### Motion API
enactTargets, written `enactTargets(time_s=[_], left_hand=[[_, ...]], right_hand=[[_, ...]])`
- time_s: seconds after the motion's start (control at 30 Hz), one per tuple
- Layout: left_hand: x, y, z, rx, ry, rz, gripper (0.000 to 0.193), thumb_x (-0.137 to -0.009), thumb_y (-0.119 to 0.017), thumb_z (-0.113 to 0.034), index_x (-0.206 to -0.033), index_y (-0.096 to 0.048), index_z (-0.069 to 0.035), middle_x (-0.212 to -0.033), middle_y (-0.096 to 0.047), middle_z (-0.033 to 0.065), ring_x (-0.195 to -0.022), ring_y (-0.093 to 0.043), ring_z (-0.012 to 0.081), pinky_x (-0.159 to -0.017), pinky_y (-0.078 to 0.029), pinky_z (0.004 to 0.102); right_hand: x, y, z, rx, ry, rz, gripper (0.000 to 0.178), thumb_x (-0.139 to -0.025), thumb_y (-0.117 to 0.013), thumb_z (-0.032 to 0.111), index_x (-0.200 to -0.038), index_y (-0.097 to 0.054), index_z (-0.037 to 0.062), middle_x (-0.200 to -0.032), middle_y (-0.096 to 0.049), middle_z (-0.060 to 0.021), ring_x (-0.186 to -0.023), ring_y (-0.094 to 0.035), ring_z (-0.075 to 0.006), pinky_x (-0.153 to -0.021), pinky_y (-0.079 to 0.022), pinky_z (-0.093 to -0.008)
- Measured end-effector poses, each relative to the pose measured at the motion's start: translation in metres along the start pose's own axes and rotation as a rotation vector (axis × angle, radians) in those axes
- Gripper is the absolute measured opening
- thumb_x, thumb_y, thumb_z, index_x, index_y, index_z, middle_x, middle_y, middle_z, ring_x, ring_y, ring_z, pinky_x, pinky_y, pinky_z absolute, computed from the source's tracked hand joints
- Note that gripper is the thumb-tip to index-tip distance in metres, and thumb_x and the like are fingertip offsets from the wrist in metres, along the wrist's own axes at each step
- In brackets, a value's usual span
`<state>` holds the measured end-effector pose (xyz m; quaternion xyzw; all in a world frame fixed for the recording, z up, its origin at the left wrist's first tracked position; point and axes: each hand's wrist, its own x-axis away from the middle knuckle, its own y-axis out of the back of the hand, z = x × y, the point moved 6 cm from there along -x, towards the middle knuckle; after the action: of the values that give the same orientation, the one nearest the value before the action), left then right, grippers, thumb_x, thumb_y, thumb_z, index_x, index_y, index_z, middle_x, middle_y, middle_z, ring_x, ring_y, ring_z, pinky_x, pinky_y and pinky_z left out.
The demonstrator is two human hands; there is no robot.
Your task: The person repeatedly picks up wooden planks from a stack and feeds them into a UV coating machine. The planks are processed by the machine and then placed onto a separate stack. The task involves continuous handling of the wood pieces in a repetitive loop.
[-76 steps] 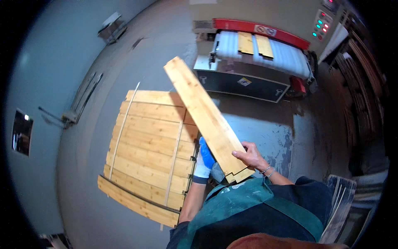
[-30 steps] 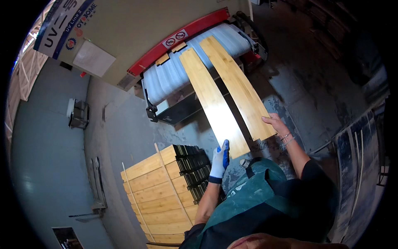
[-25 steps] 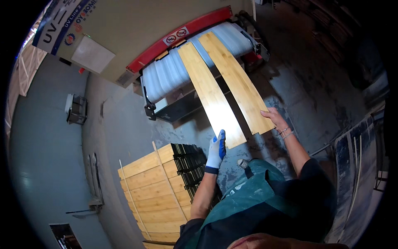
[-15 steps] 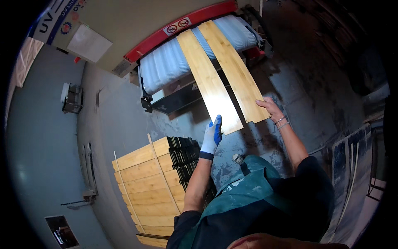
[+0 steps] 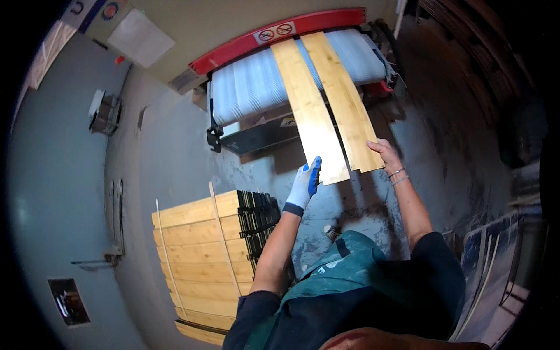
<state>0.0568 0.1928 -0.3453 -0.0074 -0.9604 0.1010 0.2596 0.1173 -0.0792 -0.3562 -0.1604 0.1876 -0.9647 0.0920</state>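
Two long yellowish wood planks lie side by side, their far ends on the ribbed blue-white conveyor belt (image 5: pixel 248 87) of a machine and their near ends out over the floor. My left hand (image 5: pixel 304 185), in a white and blue work glove, grips the left plank (image 5: pixel 309 108) by its near left edge, thumb on top. My bare right hand (image 5: pixel 385 156) holds the right plank (image 5: pixel 343 96) at its near right corner, thumb above and the fingers hidden below. A narrow gap runs between the planks, and light glares off the left one.
A stack of similar planks (image 5: pixel 201 248) with thin upright strips stands on the floor at lower left. Beyond the belt is the machine's red bar (image 5: pixel 233 49) with prohibition signs. Long thin strips lie on a dark panel (image 5: pixel 487 262) at right.
My view has shifted, so the machine sits further right in it. The gap between the planks has narrowed at their near ends. Both hands keep their holds.
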Motion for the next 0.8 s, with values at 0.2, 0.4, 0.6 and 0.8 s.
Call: enactTargets(time_s=[0.2, 0.4, 0.6, 0.8], left_hand=[[-0.032, 0.021, 0.01, -0.027, -0.061, 0.043, 0.041, -0.091, -0.064, -0.047, -0.111, -0.064, -0.011, -0.095, -0.062, -0.0009, -0.083, -0.058, 0.0123, -0.069, -0.048, 0.0278], [-0.018, 0.028, 0.024, 0.597, 0.074, 0.059, 0.04, -0.094, -0.059, -0.046, -0.11, -0.062, -0.009, -0.092, -0.064, 0.0074, -0.075, -0.064, 0.0187, -0.068, -0.055, 0.0331], [0.012, 0.044, 0.035, 0.761, -0.103, 0.141, 0.053, -0.094, -0.055, -0.05, -0.117, -0.059, -0.003, -0.107, -0.067, 0.0135, -0.09, -0.067, 0.0237, -0.077, -0.054, 0.0344], [0.176, 0.135, 0.071, 0.366, -0.263, -0.108, 0.041, -0.101, -0.05, -0.035, -0.122, -0.059, -0.001, -0.11, -0.067, 0.0108, -0.092, -0.066, 0.0181, -0.082, -0.053, 0.0289]], right_hand=[[-0.024, 0.038, -0.02, -0.169, 0.062, -0.166, 0.035, -0.092, -0.061, 0.021, -0.118, -0.062, -0.0039, -0.111, -0.067, -0.0078, -0.102, -0.064, -0.0163, -0.09, -0.05, -0.0305], [-0.015, 0.038, -0.032, -0.735, 0.056, -0.006, 0.038, -0.094, -0.059, 0.019, -0.124, -0.055, -0.0045, -0.126, -0.061, -0.0156, -0.12, -0.055, -0.0291, -0.107, -0.038, -0.0447], [-0.018, 0.006, -0.03, -0.712, 0.083, -0.217, 0.063, -0.093, -0.062, 0.035, -0.139, -0.041, -0.0023, -0.142, -0.045, -0.0197, -0.131, -0.043, -0.0349, -0.111, -0.03, -0.0509], [-0.006, 0.007, -0.151, -0.921, -0.604, 0.564, 0.05, -0.093, -0.057, 0.023, -0.131, -0.045, -0.0072, -0.107, -0.061, -0.0141, -0.085, -0.061, -0.0224, -0.071, -0.054, -0.0334]])
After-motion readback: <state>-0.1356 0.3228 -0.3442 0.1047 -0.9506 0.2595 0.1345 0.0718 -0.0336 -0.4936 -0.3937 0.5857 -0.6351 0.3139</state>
